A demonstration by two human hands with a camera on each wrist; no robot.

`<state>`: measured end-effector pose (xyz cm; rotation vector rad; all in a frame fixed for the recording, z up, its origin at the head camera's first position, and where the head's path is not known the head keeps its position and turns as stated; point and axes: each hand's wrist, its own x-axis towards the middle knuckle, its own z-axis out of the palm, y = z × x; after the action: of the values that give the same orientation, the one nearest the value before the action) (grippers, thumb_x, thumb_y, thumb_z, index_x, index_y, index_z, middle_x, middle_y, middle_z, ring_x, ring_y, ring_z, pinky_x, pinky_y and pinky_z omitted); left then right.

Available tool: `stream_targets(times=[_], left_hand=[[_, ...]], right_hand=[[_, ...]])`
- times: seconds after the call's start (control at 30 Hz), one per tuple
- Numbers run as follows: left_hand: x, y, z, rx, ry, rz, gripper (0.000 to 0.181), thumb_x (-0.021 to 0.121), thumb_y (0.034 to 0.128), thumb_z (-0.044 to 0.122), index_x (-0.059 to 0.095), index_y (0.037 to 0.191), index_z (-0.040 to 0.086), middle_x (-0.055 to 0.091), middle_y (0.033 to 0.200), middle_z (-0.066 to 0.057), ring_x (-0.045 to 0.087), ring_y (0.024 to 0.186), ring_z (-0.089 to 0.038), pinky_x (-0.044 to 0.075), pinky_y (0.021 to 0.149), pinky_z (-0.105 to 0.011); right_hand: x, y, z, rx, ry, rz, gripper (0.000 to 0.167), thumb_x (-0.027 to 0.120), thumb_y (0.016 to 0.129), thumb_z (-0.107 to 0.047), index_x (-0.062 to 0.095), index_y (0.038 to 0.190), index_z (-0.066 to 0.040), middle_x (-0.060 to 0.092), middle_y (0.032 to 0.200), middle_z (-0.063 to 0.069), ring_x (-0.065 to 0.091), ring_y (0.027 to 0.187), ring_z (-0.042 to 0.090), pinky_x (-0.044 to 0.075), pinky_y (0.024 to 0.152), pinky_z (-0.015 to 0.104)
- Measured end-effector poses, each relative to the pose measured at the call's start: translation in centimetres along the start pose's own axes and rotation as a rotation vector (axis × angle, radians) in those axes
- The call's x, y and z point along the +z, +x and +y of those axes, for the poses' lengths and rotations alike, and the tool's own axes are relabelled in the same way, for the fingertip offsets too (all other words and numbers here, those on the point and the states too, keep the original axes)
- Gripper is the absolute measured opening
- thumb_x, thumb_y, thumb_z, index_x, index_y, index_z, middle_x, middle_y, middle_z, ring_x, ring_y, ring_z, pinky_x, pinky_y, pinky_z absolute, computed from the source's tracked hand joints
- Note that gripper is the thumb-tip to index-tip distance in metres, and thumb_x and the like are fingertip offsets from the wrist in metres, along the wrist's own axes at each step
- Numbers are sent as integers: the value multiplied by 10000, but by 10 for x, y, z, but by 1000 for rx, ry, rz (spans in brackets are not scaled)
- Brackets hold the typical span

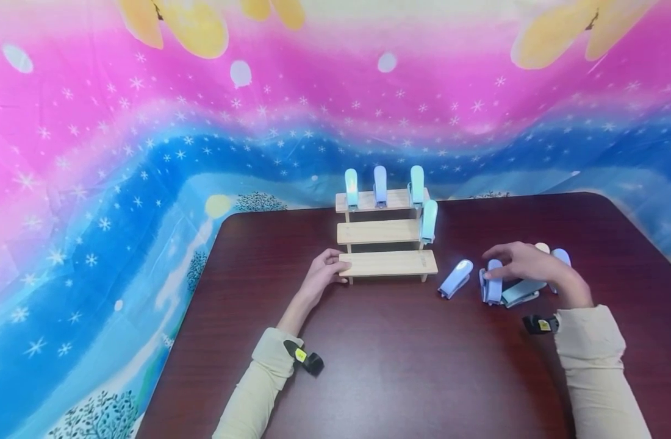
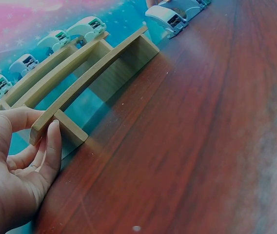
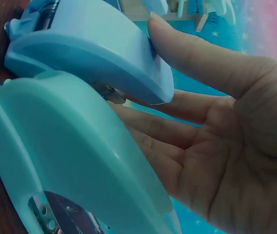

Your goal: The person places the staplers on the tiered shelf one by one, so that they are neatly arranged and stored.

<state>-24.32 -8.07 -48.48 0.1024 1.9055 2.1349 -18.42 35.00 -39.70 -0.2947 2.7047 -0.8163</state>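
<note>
A three-tier wooden stand [image 1: 387, 263] is on the table; my left hand [image 1: 326, 268] pinches the left end of its lowest tier between thumb and fingers. My right hand [image 1: 527, 263] grips a lavender-blue stapler [image 3: 104, 48], thumb on one side and fingers on the other. Beside that one lies a mint-green stapler [image 3: 80, 141], close under the hand. Another lavender stapler [image 1: 455, 279] lies between the stand and the right hand. On the top tier stand a mint stapler [image 1: 351, 188], a lavender stapler [image 1: 380, 185] and a second mint stapler [image 1: 416, 183].
One more mint stapler [image 1: 429, 221] stands at the right end of the middle tier. Behind the right hand, partly hidden, are another lavender stapler [image 1: 562, 257] and a cream-coloured item [image 1: 542, 247]. A patterned cloth [image 1: 291, 140] hangs behind the dark wooden table [image 1: 401, 360].
</note>
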Motion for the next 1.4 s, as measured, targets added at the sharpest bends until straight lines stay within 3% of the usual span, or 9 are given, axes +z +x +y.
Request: stream_targets(times=[0.23, 0.4, 0.6, 0.8, 1.07, 1.3, 1.4], left_hand=[[0, 0, 0, -8, -7, -12, 347, 710, 916, 15, 547, 1211, -64, 638, 908, -50, 648, 732, -117, 600, 645, -253], [0, -1, 3, -11, -2, -11, 338, 706, 916, 16, 548, 1204, -61, 642, 916, -63, 650, 739, -126, 603, 654, -262], [-1, 0, 0, -7, 1, -2, 353, 717, 915, 28, 549, 1213, -59, 647, 911, -52, 651, 736, -124, 596, 643, -249], [-1, 1, -1, -7, -4, -5, 345, 723, 906, 23, 556, 1197, -55, 642, 912, -57, 652, 729, -125, 596, 639, -245], [-1, 0, -1, 1, -3, 1, 287, 713, 907, 30, 573, 1151, -27, 644, 900, -54, 647, 738, -129, 596, 637, -249], [0, 0, 0, 9, -11, 2, 286, 706, 904, 26, 572, 1149, -34, 649, 901, -60, 650, 736, -131, 601, 632, -257], [1, 0, 0, 8, -13, -1, 294, 703, 902, 19, 567, 1156, -38, 649, 902, -61, 652, 741, -133, 604, 634, -264]], right_hand=[[0, 2, -3, 22, -64, 3, 601, 793, 918, -318, 619, 1290, 121, 630, 1238, 319, 590, 1025, 372, 586, 786, 501], [0, 4, -4, 67, -82, 44, 637, 766, 943, -349, 591, 1275, 166, 633, 1191, 358, 694, 882, 305, 597, 792, 556], [3, 6, -5, 112, -12, 108, 669, 737, 973, -303, 491, 1355, 189, 616, 1166, 377, 732, 785, 295, 618, 761, 543], [2, 6, -8, 121, -39, 84, 689, 776, 929, -301, 505, 1321, 196, 629, 1092, 338, 680, 770, 261, 611, 716, 495], [5, 14, -7, 72, -76, 197, 625, 736, 902, -68, 441, 1381, 204, 566, 1200, 431, 604, 941, 467, 588, 771, 585], [7, 19, -7, 109, -73, 235, 574, 718, 899, -34, 452, 1317, 255, 591, 1111, 432, 621, 848, 429, 594, 652, 483], [8, 19, -8, 126, -50, 288, 555, 710, 898, -21, 471, 1316, 254, 607, 1097, 430, 636, 837, 415, 595, 625, 453]])
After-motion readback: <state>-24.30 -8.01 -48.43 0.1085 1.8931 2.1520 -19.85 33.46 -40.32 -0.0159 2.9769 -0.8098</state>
